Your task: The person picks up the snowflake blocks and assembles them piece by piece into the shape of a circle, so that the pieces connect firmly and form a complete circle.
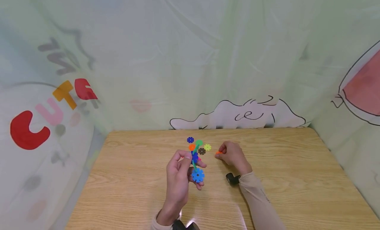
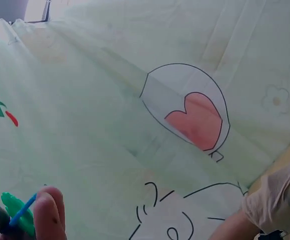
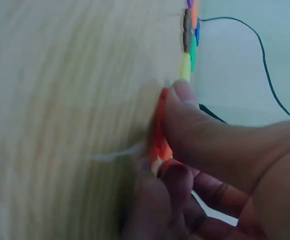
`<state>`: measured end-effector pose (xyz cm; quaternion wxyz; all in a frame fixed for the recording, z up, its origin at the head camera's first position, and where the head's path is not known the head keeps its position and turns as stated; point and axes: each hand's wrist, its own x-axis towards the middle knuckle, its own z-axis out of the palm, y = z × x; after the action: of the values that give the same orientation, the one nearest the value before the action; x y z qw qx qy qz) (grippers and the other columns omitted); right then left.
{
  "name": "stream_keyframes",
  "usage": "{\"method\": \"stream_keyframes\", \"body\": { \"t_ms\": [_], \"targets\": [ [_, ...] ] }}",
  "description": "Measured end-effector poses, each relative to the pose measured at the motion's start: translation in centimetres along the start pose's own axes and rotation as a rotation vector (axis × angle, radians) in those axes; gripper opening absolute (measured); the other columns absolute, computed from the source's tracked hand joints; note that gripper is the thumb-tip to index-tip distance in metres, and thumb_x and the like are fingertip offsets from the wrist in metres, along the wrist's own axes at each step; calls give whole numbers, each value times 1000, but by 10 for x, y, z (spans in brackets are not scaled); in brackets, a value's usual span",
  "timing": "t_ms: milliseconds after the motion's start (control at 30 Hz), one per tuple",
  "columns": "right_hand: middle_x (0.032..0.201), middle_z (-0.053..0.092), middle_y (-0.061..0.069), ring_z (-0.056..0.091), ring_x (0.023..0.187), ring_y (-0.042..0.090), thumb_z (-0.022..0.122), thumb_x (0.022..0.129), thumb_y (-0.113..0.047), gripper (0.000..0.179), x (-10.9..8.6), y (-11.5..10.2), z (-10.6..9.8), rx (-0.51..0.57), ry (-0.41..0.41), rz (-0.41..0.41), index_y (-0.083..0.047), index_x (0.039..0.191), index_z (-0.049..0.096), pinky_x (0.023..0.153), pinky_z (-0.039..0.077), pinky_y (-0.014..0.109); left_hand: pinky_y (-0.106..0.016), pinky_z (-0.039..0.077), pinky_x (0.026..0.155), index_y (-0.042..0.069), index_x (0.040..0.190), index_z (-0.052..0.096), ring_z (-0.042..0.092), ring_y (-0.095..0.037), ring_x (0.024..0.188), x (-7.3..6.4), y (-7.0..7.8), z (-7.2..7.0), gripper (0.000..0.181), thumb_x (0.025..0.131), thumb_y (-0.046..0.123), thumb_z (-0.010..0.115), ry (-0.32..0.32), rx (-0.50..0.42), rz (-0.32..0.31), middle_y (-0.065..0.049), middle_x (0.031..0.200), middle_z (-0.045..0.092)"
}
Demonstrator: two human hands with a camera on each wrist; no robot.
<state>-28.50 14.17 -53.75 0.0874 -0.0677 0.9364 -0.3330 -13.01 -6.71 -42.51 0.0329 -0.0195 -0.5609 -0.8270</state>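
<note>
My left hand point(image 1: 177, 182) is raised over the table and pinches a small joined piece of notched plastic discs between thumb and finger. That piece has a dark blue disc point(image 1: 194, 157), green discs seen edge-on and a light blue disc point(image 1: 197, 175) at its lower end. In the left wrist view, a green disc point(image 2: 16, 206) and a blue disc edge show by the fingertips. My right hand point(image 1: 234, 156) is down at the tabletop, pinching an orange disc point(image 3: 160, 127) between thumb and fingers. The left fingers partly hide the joined piece.
Beyond the left hand lie loose discs: dark blue point(image 1: 190, 140), orange point(image 1: 192, 147), green point(image 1: 199, 143), yellow point(image 1: 207, 147) and brown point(image 1: 202, 151). Bits of pink show behind the hand. A printed curtain point(image 1: 190, 58) hangs around the wooden table point(image 1: 124, 190).
</note>
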Motion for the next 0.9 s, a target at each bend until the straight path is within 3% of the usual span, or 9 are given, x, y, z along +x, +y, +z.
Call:
{"method": "stream_keyframes", "body": {
  "t_ms": [167,267,433,600,767,900],
  "targets": [
    [85,63,7,56,77,20,87,89,-21,28,-1,1,-8,-2,-43,-24,-4,95,66,66,45,29,-23,54,43,7,104,44,64,-11,45,-1,0,2,23,115,27,43,34,-8,-21,-1,84,78],
    [82,63,5,55,74,18,86,90,-22,26,-3,-2,-14,35,-25,-67,-6,94,67,64,44,28,-20,48,39,8,102,42,61,-10,43,-2,-3,5,18,114,22,38,62,-62,7,-2,77,75],
    [87,75,12,69,71,16,81,95,-19,24,-17,-30,-29,286,44,-140,0,106,72,61,58,27,-19,36,30,4,93,39,47,-6,35,-5,-7,10,20,111,13,35,137,-110,134,-1,59,62],
    [104,77,20,78,79,16,76,100,-22,30,-47,-72,-45,592,50,-144,5,115,73,76,67,30,-25,28,25,-8,88,37,38,-6,33,-5,-9,11,29,110,11,34,207,-73,231,1,53,56],
    [105,74,14,78,79,15,71,102,-13,28,-74,-99,-56,769,41,-189,10,119,71,79,67,33,-24,30,26,-14,87,36,39,-7,34,-4,-10,11,33,110,11,35,222,-74,251,0,56,59],
    [98,72,7,76,77,15,70,102,-7,23,-85,-108,-58,797,43,-243,12,116,71,79,67,33,-23,37,28,-15,91,39,47,-6,35,-3,-12,11,34,112,12,38,201,-81,242,-1,64,67]
  ]
}}
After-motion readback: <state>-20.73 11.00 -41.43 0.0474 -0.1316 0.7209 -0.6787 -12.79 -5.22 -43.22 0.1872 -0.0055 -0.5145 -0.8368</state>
